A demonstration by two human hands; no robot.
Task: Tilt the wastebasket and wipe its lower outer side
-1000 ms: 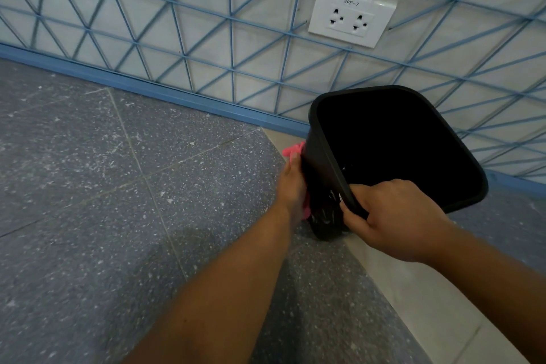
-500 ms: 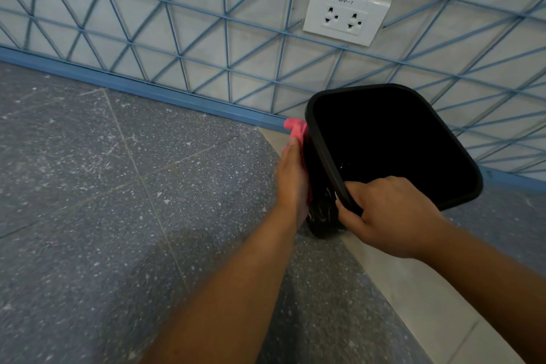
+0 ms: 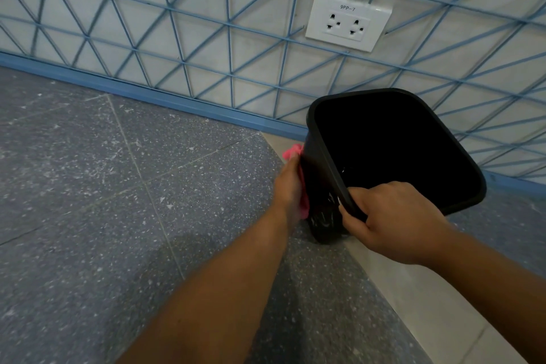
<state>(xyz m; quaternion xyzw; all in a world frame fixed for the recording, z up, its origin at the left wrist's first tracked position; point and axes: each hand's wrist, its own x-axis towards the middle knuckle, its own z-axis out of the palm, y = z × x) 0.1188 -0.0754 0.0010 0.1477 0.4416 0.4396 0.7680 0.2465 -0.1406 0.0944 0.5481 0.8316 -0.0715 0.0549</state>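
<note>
- Black plastic is what we are gripping: our right hand is curling over the near rim of the black bin, fingers inside and thumb on the outer wall.
- We are holding the bin tilted, its dark opening facing up toward us and its base end low, close over the floor; we cannot tell whether it is touching.
- Our left hand is pressing a pink cloth flat against the bin's left outer wall, fingers stretched along it.
- The cloth is peeking out beyond the fingertips and under the palm.
- We are working just in front of a pale wall with a blue line pattern and a blue skirting.
- A white double socket is sitting on the wall above the bin.
- Under the bin, a pale floor strip is running between speckled grey tiles.
</note>
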